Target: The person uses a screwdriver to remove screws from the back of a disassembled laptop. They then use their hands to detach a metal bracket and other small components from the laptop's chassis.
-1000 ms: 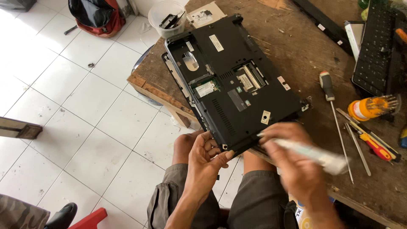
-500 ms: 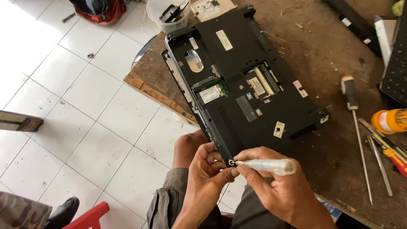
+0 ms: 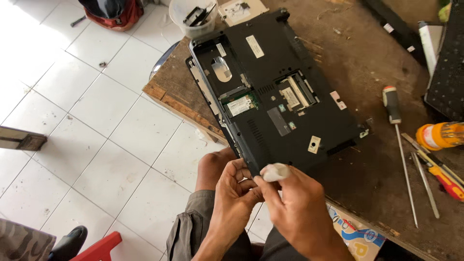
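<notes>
The white-handled tool (image 3: 275,172), seen lying almost flat along the laptop's near edge half a second ago, is now stood on end, so that only its pale butt is seen from above; from this it may be judged that its tip has been brought down onto a point at the near corner of the upturned black laptop (image 3: 275,92). The tip itself is hidden.

The right hand (image 3: 302,212) is held with its back to the camera, wrist low, and its fingers (image 3: 270,193) are closed round the handle. The left hand (image 3: 234,193) is raised just beside it, fingers curled in and touching the same corner of the case; whether anything small is pinched in them cannot be told.

The laptop is laid base-up on the wooden counter (image 3: 367,58), its near corner overhanging the edge above the person's knees. A long screwdriver (image 3: 398,140) is left lying to the right, well apart from both hands.
</notes>
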